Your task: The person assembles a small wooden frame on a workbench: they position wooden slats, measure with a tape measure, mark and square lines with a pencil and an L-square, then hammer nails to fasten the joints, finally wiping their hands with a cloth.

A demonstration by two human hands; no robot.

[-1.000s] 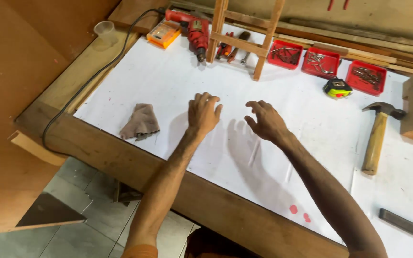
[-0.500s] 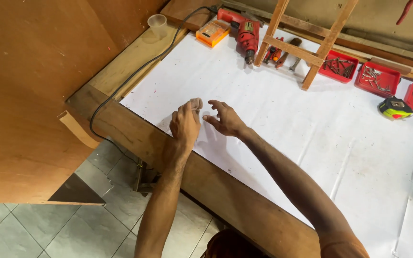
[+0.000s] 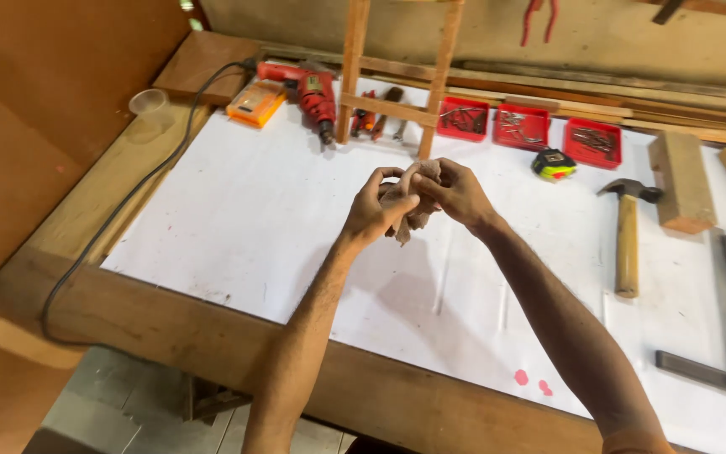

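Note:
Both my hands are raised above the white-covered workbench (image 3: 237, 219) and meet in the middle of the view. My left hand (image 3: 374, 208) and my right hand (image 3: 455, 192) together grip a crumpled brown piece of sandpaper or cloth (image 3: 413, 202). Its lower corner hangs down between my palms. The fingers of both hands are curled around it.
Along the back stand a red electric drill (image 3: 313, 91), an orange box (image 3: 255, 102), a wooden frame (image 3: 397, 76) and three red trays (image 3: 594, 141) of small parts. A tape measure (image 3: 553, 163), hammer (image 3: 628, 235), wood block (image 3: 681, 181) and steel square (image 3: 716, 370) lie at the right. A plastic cup (image 3: 148, 102) sits at the left.
My hands reached left to the brown piece lying on the bench, picked it up, and now hold it lifted between them. The view has swung back toward the bench's middle.

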